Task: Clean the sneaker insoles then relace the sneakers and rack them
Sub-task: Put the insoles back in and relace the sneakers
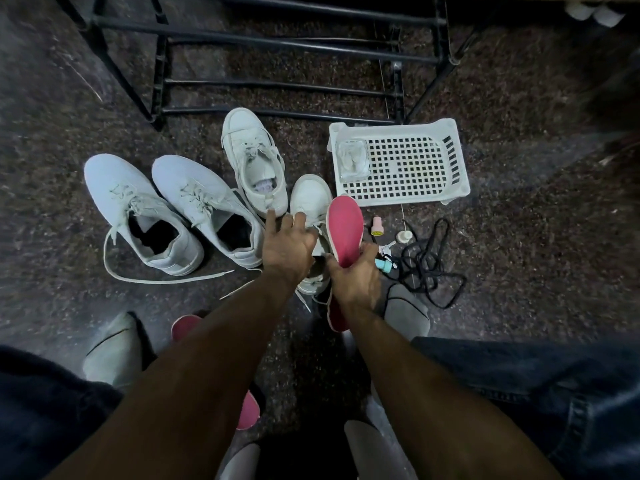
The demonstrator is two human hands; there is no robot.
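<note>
Hands first: right hand (356,275) has thumb and fingers curled round a pink insole (344,230), flat, foam-looking, rounded toe end tilted up and away from me. Left hand (289,244) has fingers spread and lying over the tongue and laces of a small white sneaker (311,209); I can't tell if they actually grip it. Its mate (254,161) sits just behind, smooth leather-look upper, laces loose. Pair of larger white canvas sneakers (169,206) stands to the left, side by side, one loose lace (162,277) trailing across the floor. More pink insoles (185,325) lie near my knees, partly hidden by the arms. White plastic basket (408,164) with a grid-perforated base sits to the right, a clear packet in its corner. Tangle of black laces (429,261) and some small bottles (376,226) lie in front of it. Black tubular metal shoe rack (284,46) stands at the back. Floor (519,220) is dark speckled stone, dim room.
</note>
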